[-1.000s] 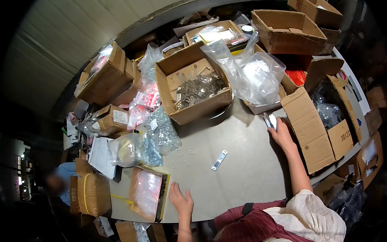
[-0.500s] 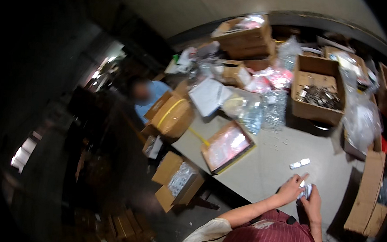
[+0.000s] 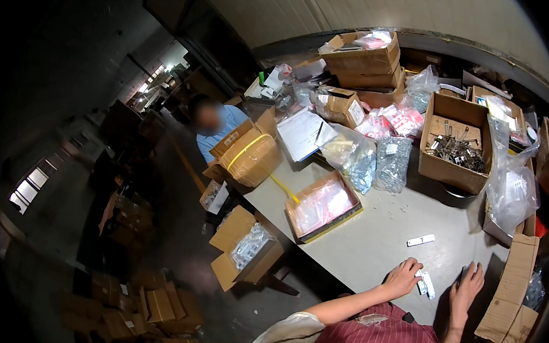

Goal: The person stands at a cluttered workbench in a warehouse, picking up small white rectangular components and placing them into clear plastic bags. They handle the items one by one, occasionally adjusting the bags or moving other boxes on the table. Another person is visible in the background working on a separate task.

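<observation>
My left hand [image 3: 403, 278] rests low over the table, its fingers curled closed on the end of a small white oblong metal piece. Beside those fingertips lies another slim white piece [image 3: 428, 285], angled against the first. My right hand [image 3: 466, 289] is a short way to the right, fingers bent over the tabletop. Something small and greyish shows at its fingertips, too hidden to name. Beyond my left hand, a single white oblong piece [image 3: 420, 240] lies flat on the table.
The grey table [image 3: 377, 240] holds a shallow box [image 3: 358, 213] of clear packets, a carton [image 3: 427, 157] of small metal parts and bagged parts [image 3: 392, 166]. A cardboard flap [image 3: 511, 290] stands at the right edge. At left sits a person in blue [image 3: 232, 120] behind a taped carton [image 3: 253, 161].
My hands were together around a small white piece; now they are apart. The right hand has moved to the right, and white pieces show by the left fingertips.
</observation>
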Demonstrator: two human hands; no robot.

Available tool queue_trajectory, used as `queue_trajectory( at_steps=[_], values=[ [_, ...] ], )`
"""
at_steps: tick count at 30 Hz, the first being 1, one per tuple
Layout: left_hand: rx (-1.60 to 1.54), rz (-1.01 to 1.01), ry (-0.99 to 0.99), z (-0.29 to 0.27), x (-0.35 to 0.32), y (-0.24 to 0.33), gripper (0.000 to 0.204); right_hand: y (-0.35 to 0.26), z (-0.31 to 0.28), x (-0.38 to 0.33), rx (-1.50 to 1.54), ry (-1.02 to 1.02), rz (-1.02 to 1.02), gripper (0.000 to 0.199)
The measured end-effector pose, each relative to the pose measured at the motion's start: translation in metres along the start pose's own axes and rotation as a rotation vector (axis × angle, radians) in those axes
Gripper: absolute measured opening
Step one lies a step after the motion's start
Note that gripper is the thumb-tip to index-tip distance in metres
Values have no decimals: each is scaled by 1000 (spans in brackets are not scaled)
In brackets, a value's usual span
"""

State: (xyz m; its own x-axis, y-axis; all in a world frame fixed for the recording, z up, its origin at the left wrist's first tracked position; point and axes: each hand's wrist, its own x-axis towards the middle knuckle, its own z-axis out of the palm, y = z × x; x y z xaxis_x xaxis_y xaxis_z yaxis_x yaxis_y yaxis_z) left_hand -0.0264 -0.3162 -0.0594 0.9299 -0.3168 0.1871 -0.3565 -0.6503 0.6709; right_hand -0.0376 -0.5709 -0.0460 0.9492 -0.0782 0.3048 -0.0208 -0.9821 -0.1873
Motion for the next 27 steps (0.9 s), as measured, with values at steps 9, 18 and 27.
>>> queue_trajectory(
  at_steps=[9, 18, 27],
  values=[
    [-123, -18, -33, -16, 0, -8, 32, -95, -4, -23, 551, -339, -180, 58],
    [149, 20, 161, -46, 15, -39, 33, -58, 10, -23, 517, -249, -195, 50],
    [115, 287, -161, -6, 13, 7, 43, -56, 0, -19, 632, -190, -43, 41]
  ],
)
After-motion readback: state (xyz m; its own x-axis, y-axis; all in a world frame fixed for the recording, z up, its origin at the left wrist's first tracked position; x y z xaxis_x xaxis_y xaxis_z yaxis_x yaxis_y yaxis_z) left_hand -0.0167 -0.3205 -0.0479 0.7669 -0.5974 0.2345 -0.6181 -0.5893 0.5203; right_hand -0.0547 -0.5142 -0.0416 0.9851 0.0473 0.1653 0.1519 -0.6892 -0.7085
